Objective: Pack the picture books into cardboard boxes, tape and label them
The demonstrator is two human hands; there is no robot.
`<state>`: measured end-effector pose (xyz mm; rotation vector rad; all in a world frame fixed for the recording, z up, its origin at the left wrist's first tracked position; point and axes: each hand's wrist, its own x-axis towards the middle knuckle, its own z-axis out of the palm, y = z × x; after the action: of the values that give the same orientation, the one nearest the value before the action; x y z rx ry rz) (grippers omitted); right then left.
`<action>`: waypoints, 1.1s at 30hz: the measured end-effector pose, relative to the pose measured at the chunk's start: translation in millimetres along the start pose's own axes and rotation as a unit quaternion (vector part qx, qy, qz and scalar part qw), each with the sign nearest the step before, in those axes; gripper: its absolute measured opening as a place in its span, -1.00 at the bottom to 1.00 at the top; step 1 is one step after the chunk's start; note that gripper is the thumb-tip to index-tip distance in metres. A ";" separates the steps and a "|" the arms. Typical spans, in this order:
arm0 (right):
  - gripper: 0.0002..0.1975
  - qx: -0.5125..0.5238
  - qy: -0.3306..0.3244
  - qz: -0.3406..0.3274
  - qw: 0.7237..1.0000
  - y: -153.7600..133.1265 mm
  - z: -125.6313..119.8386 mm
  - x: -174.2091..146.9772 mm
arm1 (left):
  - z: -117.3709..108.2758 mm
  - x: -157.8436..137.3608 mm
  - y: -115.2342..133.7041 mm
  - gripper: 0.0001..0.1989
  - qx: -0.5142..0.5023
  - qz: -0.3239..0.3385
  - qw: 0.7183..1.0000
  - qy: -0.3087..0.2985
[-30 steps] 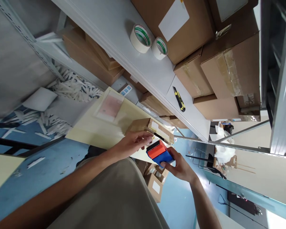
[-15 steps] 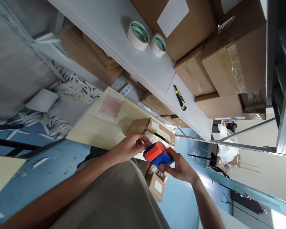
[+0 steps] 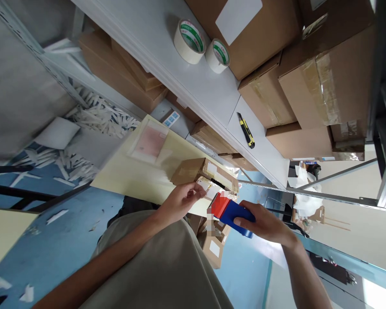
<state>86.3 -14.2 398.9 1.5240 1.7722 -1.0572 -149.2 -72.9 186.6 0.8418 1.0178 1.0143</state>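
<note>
Fingers [image 3: 245, 224] around red-and-blue tape dispenser [image 3: 232, 212]

The bare left forearm [image 3: 116, 253] is slanting from the near left toward the middle, its wrist [image 3: 160, 216] lying nearly in line with the arm. The left hand [image 3: 181, 200] is holding its fingers curled, the thumb sitting close to the index fingertip; any contact between them is unclear. The bare right forearm [image 3: 307, 272] is angling from the near right, far and leftward, and the right hand [image 3: 264, 221] is closing in a grip, its thumb pointing left. Both hands are standing apart.
</note>
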 end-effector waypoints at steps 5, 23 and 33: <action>-0.44 0.049 0.001 0.042 0.998 14.9 -35.6 -16.5 | -39.9 34.8 -15.3 -0.48 -0.011 -0.008 0.995 0.097; -0.44 0.123 0.050 0.024 0.991 -22.5 -48.2 39.5 | -17.8 112.3 -123.5 -0.45 0.003 -0.043 0.991 0.124; -0.34 0.107 0.034 0.042 0.993 -29.2 -48.8 45.1 | -6.9 92.9 -121.5 -0.25 0.084 -0.014 0.981 0.173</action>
<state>52.8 49.9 393.2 1.7660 1.6654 -1.1966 -105.9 -22.8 48.5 0.8014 1.4236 1.0844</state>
